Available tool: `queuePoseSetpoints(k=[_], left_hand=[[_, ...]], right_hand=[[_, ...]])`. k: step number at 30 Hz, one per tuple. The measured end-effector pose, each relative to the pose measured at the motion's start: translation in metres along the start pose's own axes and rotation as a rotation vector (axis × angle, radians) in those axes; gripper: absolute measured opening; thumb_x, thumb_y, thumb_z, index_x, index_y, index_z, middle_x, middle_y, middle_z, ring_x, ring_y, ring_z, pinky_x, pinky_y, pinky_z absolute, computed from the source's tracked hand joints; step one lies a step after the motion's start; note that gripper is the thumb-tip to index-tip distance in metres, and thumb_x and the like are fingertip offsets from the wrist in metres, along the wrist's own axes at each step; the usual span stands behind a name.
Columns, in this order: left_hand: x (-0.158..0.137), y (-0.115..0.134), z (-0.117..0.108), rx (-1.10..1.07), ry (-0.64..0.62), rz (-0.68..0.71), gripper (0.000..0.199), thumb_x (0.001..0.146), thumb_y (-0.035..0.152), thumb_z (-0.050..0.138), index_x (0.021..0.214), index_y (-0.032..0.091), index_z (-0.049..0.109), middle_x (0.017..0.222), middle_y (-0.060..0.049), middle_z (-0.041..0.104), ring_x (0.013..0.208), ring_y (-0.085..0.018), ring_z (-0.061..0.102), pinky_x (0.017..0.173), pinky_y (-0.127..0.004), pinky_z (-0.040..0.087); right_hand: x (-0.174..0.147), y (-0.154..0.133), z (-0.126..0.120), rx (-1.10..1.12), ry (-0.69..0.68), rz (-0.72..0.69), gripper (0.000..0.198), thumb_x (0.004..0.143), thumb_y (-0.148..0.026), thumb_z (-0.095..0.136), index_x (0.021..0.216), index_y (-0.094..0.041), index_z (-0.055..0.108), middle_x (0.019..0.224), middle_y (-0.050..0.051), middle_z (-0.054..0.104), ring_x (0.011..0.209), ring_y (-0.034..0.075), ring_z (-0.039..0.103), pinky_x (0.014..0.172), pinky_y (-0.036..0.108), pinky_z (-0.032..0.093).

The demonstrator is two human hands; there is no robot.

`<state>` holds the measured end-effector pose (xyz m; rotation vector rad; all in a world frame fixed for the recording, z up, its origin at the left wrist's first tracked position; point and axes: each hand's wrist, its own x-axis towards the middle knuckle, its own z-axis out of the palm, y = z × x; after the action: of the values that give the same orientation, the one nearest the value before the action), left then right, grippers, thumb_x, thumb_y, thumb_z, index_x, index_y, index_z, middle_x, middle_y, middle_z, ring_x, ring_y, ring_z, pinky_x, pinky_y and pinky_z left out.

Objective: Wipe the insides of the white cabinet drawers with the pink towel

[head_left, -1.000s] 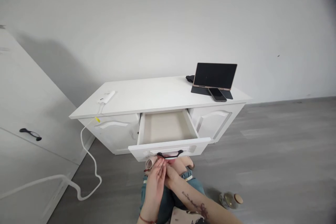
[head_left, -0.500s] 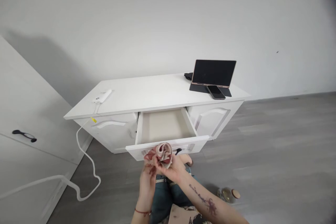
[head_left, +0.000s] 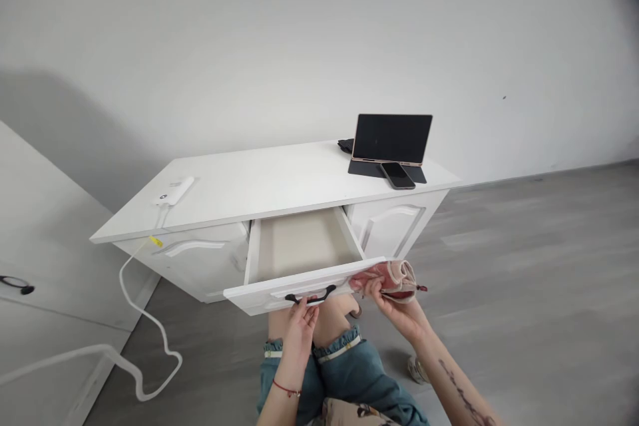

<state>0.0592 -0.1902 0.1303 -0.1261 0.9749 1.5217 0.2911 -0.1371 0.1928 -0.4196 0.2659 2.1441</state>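
My left hand [head_left: 301, 327] is at the front of the pulled-out white drawer [head_left: 304, 277], its fingers curled on the black drawer handle [head_left: 310, 297]. The drawer's inside shows a bare, light-coloured bottom. Just right of the drawer front, my right hand [head_left: 399, 313] is closed on a bunched pink and beige cloth [head_left: 389, 277]. Part of the cloth lies against the drawer's right front corner, and a small dark red end sticks out at its right.
On the white desk [head_left: 259, 173] stand a tablet [head_left: 392, 138] with a phone [head_left: 397, 176] before it and a black item [head_left: 345, 145] behind. A white power strip [head_left: 174, 191] trails a cable [head_left: 164, 339]. A glass jar [head_left: 417, 369] is on the floor, partly behind my right forearm.
Both hands were together on the cloth before the drawer. The left has let go and taken the handle; the right has carried the cloth rightward. The view has shifted slightly.
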Motion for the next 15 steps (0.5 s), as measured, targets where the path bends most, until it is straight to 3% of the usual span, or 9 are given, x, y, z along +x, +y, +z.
queuePoseSetpoints(k=[4, 8, 11, 15], left_hand=[[0.011, 0.001, 0.002, 0.027, -0.011, 0.031, 0.010, 0.077, 0.007, 0.066, 0.077, 0.017, 0.067, 0.078, -0.006, 0.074, 0.073, -0.014, 0.069, 0.071, -0.024, 0.055], [0.024, 0.010, 0.009, 0.063, -0.105, 0.143, 0.012, 0.069, 0.012, 0.076, 0.075, 0.016, 0.066, 0.076, -0.004, 0.073, 0.076, -0.014, 0.069, 0.071, -0.023, 0.052], [0.035, 0.021, 0.019, 0.108, -0.160, 0.178, 0.013, 0.069, 0.016, 0.077, 0.079, 0.016, 0.068, 0.083, -0.004, 0.073, 0.083, -0.014, 0.068, 0.079, -0.025, 0.051], [0.061, 0.033, 0.032, 0.112, -0.148, 0.162, 0.010, 0.071, 0.015, 0.075, 0.074, 0.016, 0.066, 0.082, -0.003, 0.071, 0.082, -0.014, 0.066, 0.083, -0.029, 0.050]], right_hand=[[0.003, -0.017, -0.008, 0.030, 0.026, -0.084, 0.028, 0.084, -0.010, 0.042, 0.109, -0.015, 0.055, 0.090, 0.006, 0.057, 0.080, 0.011, 0.061, 0.070, 0.025, 0.058], [0.017, -0.027, -0.014, 0.027, 0.049, -0.153, 0.024, 0.086, -0.015, 0.044, 0.105, -0.016, 0.058, 0.103, 0.011, 0.059, 0.079, 0.012, 0.061, 0.066, 0.028, 0.058], [0.030, -0.022, -0.014, -0.069, 0.027, -0.209, 0.022, 0.084, -0.018, 0.048, 0.102, -0.018, 0.061, 0.113, 0.012, 0.059, 0.080, 0.014, 0.061, 0.063, 0.032, 0.058], [0.044, -0.003, -0.018, -0.143, -0.016, -0.243, 0.020, 0.082, -0.020, 0.053, 0.099, -0.021, 0.064, 0.103, 0.007, 0.064, 0.082, 0.015, 0.061, 0.066, 0.032, 0.057]])
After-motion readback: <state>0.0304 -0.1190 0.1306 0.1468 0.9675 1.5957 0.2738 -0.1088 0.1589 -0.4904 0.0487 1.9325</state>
